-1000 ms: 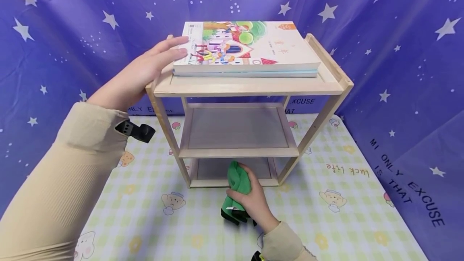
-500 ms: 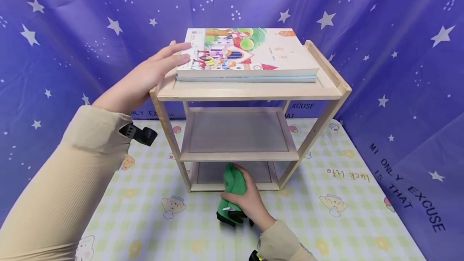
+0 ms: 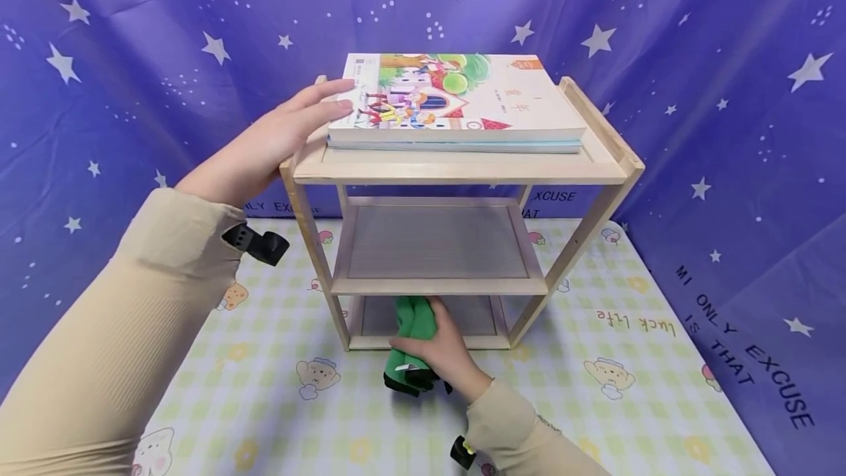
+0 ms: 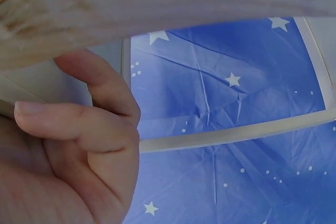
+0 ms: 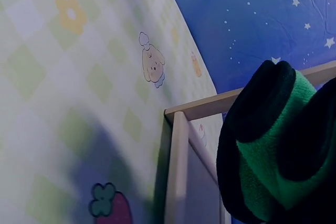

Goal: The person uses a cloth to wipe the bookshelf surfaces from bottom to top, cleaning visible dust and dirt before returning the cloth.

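My left hand (image 3: pixel 261 147) grips the left end of the small wooden shelf (image 3: pixel 456 169), two fingertips over the edge of the top book (image 3: pixel 476 90). In the left wrist view, fingers (image 4: pixel 84 129) curl below the wooden rail (image 4: pixel 157 30). My right hand (image 3: pixel 449 350) holds a folded green cloth (image 3: pixel 405 358) with black edging and a small white tag, at the front of the bottom tier (image 3: pixel 489 314). The cloth's upper end reaches up to the middle tier's front edge. In the right wrist view the bunched cloth (image 5: pixel 262 177) fills the right side and hides the hand.
Several books lie stacked on the top tier. The middle tier (image 3: pixel 436 241) holds nothing visible. A checked tablecloth (image 3: pixel 595 417) lies under the shelf, and a blue star-patterned curtain (image 3: pixel 165 94) stands behind and at the sides.
My right hand has moved the cloth left along the front of the bottom tier. The left hand stays on the shelf's left end; the view shifted slightly.
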Action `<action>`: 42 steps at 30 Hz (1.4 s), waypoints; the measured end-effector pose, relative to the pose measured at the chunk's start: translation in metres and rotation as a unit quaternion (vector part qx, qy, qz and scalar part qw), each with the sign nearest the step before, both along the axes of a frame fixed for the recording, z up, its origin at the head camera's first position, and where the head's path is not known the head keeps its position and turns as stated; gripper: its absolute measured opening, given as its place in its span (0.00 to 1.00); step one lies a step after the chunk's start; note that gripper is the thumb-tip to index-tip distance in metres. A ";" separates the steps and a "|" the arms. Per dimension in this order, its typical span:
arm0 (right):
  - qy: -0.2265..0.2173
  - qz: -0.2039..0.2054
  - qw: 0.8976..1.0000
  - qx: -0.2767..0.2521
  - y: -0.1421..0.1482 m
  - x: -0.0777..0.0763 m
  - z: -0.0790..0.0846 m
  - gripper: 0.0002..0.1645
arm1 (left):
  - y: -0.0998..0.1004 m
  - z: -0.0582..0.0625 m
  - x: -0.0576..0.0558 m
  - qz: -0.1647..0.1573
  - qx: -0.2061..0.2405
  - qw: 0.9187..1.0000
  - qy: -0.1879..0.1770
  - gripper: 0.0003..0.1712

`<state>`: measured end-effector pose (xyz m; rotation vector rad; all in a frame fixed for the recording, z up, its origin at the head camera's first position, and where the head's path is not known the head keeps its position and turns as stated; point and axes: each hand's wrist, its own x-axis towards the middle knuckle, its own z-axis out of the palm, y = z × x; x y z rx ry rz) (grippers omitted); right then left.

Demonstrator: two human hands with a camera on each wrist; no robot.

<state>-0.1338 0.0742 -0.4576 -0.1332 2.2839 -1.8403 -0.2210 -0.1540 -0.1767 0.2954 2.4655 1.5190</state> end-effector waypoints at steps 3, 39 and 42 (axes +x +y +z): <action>-0.007 0.007 1.000 0.006 -0.002 -0.004 0.004 0.55 | 0.001 0.000 -0.001 0.001 -0.001 1.000 -0.001 0.35; -0.006 0.044 0.994 -0.098 -0.075 -0.027 0.023 0.25 | 0.001 -0.002 0.002 0.008 -0.003 1.000 0.005 0.34; -0.007 0.042 0.994 -0.100 -0.081 -0.028 0.025 0.25 | 0.000 -0.002 0.002 0.007 -0.002 1.000 0.006 0.34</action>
